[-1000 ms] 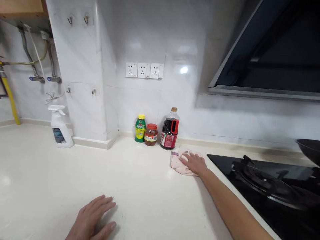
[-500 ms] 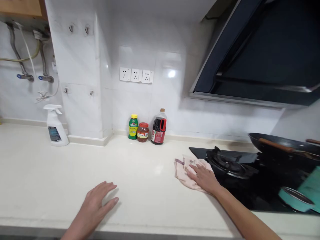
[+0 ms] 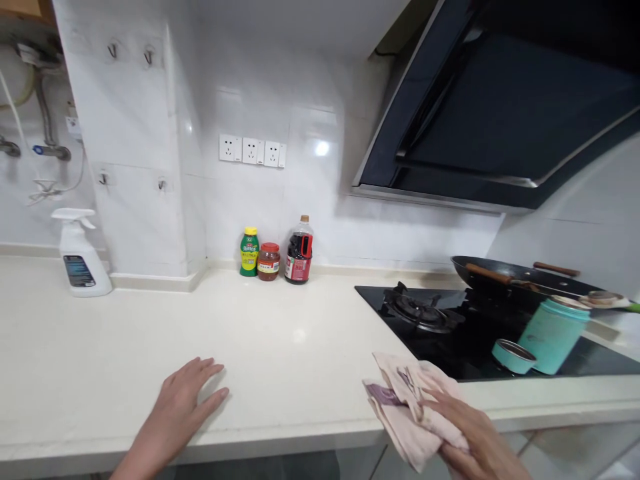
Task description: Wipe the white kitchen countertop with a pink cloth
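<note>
Right hand (image 3: 467,427)'s got a pink cloth (image 3: 413,410) gripped between fingers and thumb, lower right of the frame, partly past the front edge of the counter (image 3: 280,373). Left hand (image 3: 183,403)'s lower left with fingers loosely spread, and 1 black stove (image 3: 453,350) sits on the right side.

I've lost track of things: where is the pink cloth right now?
In the head view, the pink cloth is at lower right, held in the right hand at the front edge of the counter, by the stove.
</note>
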### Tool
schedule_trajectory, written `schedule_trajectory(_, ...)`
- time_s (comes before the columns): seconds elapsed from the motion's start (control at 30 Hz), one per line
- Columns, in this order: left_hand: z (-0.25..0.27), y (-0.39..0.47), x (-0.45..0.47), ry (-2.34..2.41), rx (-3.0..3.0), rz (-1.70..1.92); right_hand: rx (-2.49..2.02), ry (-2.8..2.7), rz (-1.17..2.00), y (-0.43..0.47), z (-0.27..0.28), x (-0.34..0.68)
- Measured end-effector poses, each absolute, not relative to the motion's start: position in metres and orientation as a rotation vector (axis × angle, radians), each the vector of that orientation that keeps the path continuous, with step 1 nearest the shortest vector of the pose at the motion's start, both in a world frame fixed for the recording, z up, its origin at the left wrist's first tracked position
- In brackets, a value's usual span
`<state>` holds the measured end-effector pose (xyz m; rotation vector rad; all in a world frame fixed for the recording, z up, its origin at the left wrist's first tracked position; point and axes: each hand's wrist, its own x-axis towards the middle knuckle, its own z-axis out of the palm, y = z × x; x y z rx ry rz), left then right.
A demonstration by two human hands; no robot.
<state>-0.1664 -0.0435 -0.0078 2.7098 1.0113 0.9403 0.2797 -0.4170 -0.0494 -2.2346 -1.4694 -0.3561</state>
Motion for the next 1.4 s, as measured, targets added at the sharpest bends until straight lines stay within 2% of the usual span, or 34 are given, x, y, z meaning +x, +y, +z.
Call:
schedule_trajectory(0.2,-0.003,-0.049,-0.165,1.008,2.756,0.866,-2.369,-1.489,-0.276,-0.366,-0.019,0.276)
schedule_trajectory(0.4,-0.004,-0.047,-0.165,1.010,2.763,0.890,-2.606,-1.441,-0.156,-0.259,0.018,0.281)
schedule_trajectory(0.57,0.005,-0.053,-0.161,1.054,2.707,0.867,-2.542,-1.468,-0.042,-0.155,0.039,0.259)
schedule_trajectory(0.73,0.003,-0.053,-0.159,1.102,2.629,0.846,-2.227,-1.844,0.096,-0.094,0.054,0.167)
schedule_trajectory(0.93,-0.008,-0.040,-0.161,1.095,2.486,1.004,-1.669,-2.324,0.250,-0.118,0.053,0.053)
schedule_trajectory(1.07,-0.002,-0.038,-0.163,1.029,2.418,0.967,-1.467,-2.352,0.327,-0.161,0.047,0.042)
schedule_trajectory(1.4,0.007,-0.047,-0.163,1.065,2.535,0.787,-2.323,-1.615,-0.066,-0.243,0.035,0.213)
